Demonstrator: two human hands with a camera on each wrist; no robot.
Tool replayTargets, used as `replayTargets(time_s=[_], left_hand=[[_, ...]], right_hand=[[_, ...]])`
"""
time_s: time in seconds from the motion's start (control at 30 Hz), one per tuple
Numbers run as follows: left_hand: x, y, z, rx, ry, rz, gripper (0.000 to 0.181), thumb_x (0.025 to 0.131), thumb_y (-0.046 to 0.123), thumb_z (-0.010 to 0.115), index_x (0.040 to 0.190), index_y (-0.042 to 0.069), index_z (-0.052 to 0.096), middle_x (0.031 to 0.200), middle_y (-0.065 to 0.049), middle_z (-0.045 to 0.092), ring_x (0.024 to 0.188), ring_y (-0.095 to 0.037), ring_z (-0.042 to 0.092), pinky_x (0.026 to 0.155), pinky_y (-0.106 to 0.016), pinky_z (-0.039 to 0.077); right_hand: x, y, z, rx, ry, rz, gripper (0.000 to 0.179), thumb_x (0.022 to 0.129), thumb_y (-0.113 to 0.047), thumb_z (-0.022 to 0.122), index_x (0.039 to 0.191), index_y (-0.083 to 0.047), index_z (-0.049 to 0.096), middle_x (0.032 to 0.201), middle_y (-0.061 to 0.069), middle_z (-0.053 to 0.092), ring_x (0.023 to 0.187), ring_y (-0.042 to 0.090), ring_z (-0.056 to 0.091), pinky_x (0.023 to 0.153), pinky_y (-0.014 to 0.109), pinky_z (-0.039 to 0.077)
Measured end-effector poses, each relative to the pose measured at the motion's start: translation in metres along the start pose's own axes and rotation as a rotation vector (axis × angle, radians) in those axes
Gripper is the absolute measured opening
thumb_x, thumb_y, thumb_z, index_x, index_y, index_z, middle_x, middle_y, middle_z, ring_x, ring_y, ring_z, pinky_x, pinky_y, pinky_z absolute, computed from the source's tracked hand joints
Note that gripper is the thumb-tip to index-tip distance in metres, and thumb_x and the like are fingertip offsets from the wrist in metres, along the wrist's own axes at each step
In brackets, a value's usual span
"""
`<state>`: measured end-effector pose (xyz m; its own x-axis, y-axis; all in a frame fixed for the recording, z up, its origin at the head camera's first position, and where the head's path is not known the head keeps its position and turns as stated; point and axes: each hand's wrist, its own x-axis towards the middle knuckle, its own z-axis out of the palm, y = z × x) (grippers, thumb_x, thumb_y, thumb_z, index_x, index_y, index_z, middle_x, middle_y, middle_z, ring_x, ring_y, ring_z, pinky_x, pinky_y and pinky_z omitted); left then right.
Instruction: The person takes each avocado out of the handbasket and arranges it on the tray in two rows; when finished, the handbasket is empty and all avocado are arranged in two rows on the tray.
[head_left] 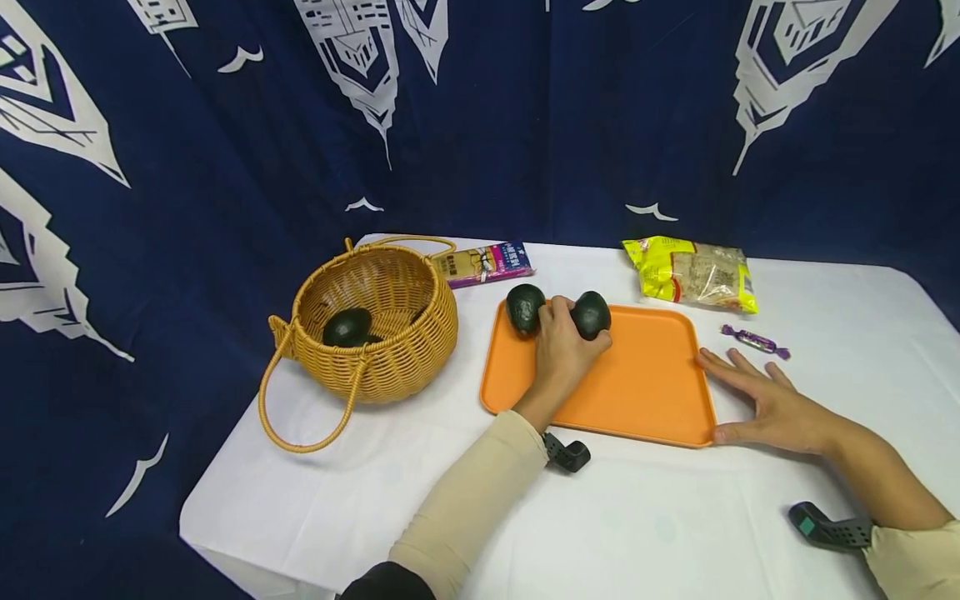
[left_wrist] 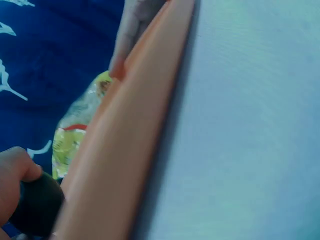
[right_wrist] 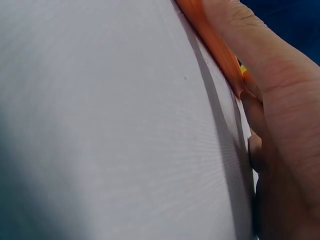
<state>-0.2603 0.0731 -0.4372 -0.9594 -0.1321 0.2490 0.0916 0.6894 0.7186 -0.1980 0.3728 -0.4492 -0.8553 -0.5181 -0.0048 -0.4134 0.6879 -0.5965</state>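
Observation:
My left hand (head_left: 564, 343) is over the left half of an orange tray (head_left: 645, 392), with thumb and fingers round a dark green avocado (head_left: 591, 315). In the left wrist view the thumb presses on that avocado (left_wrist: 39, 206). Close by the fingers, a second avocado (head_left: 524, 309) lies at the tray's far left corner. My right hand (head_left: 772, 404) has its fingers spread, with thumb and fingertips at the tray's right edge. The right wrist view shows the thumb (right_wrist: 265, 55) against the orange rim (right_wrist: 217, 42).
Left of the tray stands a wicker basket (head_left: 397, 367) with a dark avocado (head_left: 347, 327) inside, its handle folded down toward the front. A flat purple-and-gold packet (head_left: 486, 264), a yellow bag (head_left: 693, 273) and a purple wrapped candy (head_left: 755, 342) lie behind and beside the tray.

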Motion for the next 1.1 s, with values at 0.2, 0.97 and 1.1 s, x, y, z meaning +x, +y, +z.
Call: replayTargets(time_s=[0.2,0.97,1.1], left_hand=[[-0.002,-0.001,0.004,-0.016,0.018,-0.011,0.06,0.076,0.035,0.083,0.118,0.014,0.045,0.111,-0.007,0.045,0.088,-0.021,0.057,0.077,-0.032,0.051],[-0.009,0.001,-0.003,0.112,-0.039,0.041,0.088,0.076,0.036,0.087,0.144,0.014,0.034,0.131,-0.015,0.04,0.108,-0.028,0.055,0.095,-0.032,0.049],[-0.013,0.004,-0.009,0.182,-0.074,0.059,0.094,0.076,0.038,0.087,0.149,0.016,0.032,0.137,-0.016,0.036,0.11,-0.031,0.05,0.094,-0.034,0.048]], right_hand=[[0.0,0.001,0.001,-0.002,0.003,-0.012,0.104,0.08,-0.031,0.086,0.162,-0.014,0.024,0.164,0.024,0.017,0.149,0.049,-0.004,0.106,0.063,-0.024],[0.001,0.0,0.0,0.003,-0.016,0.021,0.105,0.08,-0.032,0.086,0.162,-0.012,0.022,0.164,0.024,0.016,0.149,0.048,-0.006,0.106,0.062,-0.025],[0.001,0.001,0.0,-0.004,-0.011,0.017,0.105,0.08,-0.032,0.086,0.162,-0.013,0.022,0.164,0.024,0.016,0.149,0.048,-0.006,0.106,0.062,-0.025]])
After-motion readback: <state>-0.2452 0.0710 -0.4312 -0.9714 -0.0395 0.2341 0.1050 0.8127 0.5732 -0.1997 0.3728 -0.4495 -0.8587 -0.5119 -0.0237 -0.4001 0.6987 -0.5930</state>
